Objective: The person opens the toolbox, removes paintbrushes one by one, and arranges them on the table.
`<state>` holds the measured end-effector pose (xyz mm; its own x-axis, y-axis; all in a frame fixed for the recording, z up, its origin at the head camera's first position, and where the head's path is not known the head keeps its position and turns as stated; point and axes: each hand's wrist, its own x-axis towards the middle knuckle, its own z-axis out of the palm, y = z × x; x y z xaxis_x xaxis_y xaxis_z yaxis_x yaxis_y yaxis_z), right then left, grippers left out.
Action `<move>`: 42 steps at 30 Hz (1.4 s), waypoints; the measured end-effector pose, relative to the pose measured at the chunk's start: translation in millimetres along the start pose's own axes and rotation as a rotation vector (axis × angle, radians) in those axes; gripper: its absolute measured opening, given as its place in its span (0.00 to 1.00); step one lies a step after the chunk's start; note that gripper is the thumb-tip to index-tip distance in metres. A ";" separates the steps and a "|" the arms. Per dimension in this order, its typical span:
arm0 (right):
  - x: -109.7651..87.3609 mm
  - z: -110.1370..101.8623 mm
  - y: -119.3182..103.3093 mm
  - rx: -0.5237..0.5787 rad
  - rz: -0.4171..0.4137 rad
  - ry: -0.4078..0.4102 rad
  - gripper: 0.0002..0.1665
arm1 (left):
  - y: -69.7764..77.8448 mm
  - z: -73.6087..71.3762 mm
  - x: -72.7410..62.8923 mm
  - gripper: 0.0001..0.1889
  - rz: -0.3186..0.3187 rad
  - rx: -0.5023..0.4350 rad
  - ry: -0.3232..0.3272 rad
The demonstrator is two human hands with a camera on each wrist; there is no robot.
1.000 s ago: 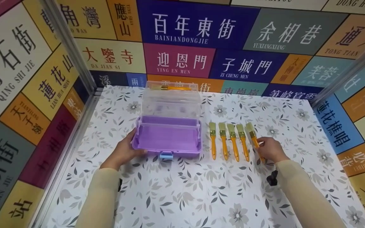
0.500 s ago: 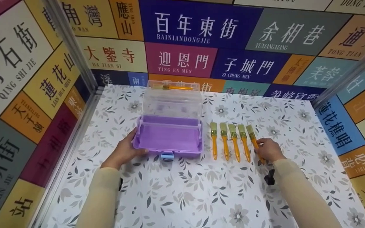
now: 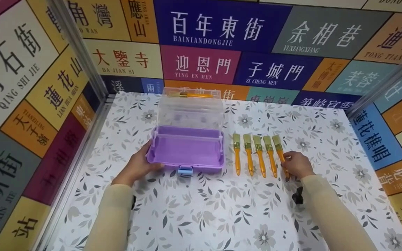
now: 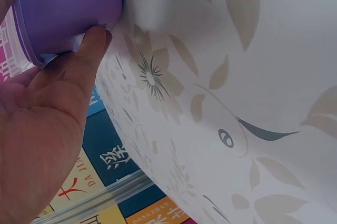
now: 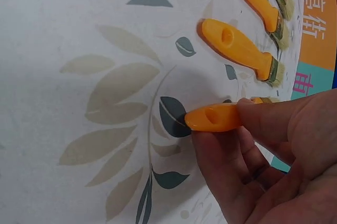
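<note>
A purple box [image 3: 204, 168] with a blue latch [image 3: 185, 170] stands with its see-through lid [image 3: 190, 111] raised at the back. My left hand [image 3: 135, 168] grips the box's left side; in the left wrist view its thumb presses the purple wall [image 4: 68, 8]. To the right, several paintbrushes [image 3: 259, 153] with orange handles lie in a row, bristles pointing away. My right hand [image 3: 298, 165] pinches the handle of the rightmost paintbrush [image 3: 278, 146]. In the right wrist view thumb and fingers hold that orange handle [image 5: 213, 117] near its end, and the hand hides most of the bristles.
Another orange-handled paintbrush [image 3: 197, 95] lies in the top of the raised lid. A floral white cloth [image 3: 201, 216] covers the table. Walls with printed street signs [image 3: 201, 64] and metal posts [image 3: 86, 52] enclose the back and sides.
The rightmost paintbrush has shifted slightly and turned a little straighter, closer in line with the row, still pinched by the right hand. The left hand keeps its grip on the box.
</note>
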<state>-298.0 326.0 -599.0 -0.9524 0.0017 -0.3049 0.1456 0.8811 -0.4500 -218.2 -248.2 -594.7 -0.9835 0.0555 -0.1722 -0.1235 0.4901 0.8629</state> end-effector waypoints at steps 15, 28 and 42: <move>-3.4 -3.6 3.2 0.015 0.060 -0.012 0.27 | 0.9 0.8 0.2 0.59 0.026 0.014 0.005; -11.0 -18.2 -1.6 -0.038 -0.018 0.033 0.26 | 0.9 -1.1 -1.2 0.60 0.014 0.029 0.003; -37.3 -41.6 -53.9 -0.039 -0.255 0.178 0.20 | 0.3 -1.2 -1.0 0.59 0.011 -0.006 0.001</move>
<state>-281.5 298.1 -528.5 -0.9894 -0.1416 -0.0330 -0.1109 0.8814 -0.4591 -217.4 -249.1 -593.7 -0.9849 0.0602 -0.1624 -0.1135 0.4840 0.8677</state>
